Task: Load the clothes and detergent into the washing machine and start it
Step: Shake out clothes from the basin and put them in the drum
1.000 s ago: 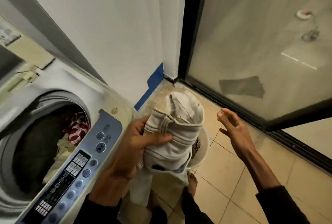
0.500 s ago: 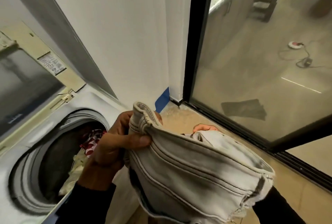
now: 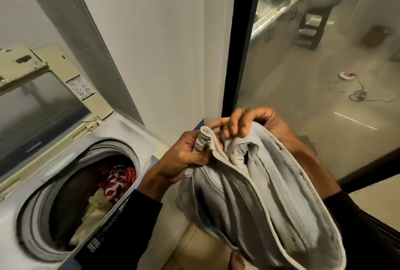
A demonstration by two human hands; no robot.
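Jeans (image 3: pixel 259 194) gripped by both hands; lower end cut off.

drum mouth (image 3: pixel 71 194): open, lid (image 3: pixel 43 100) raised at back | inside: clothes (image 3: pixel 108 191) along right side, left side free | wall (image 3: pixel 162 53) close behind machine's right edge

Garment (image 3: pixel 255 194): pale grey denim, cream-white edging and stitching. Washing machine (image 3: pixel 129 131): white-grey body, lid frame (image 3: pixel 71 70) yellowed cream. In the drum, cloth (image 3: pixel 118 181) at 2 o'clock: red with white dots; beneath it, pale yellow fabric (image 3: pixel 91 217). Sleeves (image 3: pixel 129 226): black.
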